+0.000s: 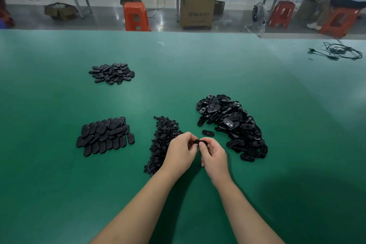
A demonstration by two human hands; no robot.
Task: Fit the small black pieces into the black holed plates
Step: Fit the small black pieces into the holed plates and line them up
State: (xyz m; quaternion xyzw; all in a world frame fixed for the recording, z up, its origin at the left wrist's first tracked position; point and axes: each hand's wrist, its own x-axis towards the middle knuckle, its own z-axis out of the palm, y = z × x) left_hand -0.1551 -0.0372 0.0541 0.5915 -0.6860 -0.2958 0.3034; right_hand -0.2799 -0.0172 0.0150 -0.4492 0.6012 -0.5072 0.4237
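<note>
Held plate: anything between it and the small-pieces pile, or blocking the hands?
Nothing visible. Both the left hand and right hand already pinch the plate above the green mat. The small-pieces pile lies directly beside the left hand, partly under it, with no object between.

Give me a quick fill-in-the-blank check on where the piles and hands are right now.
1. Both hands, left hand and right hand, hold one black ____ between them.
2. The small pieces pile lies just ____ of the left hand.
3. The neat plate stack sits on the ____ mat.
4. One single plate lies beside the big ____ on the right.

Missing words: plate; left; green; pile
</note>
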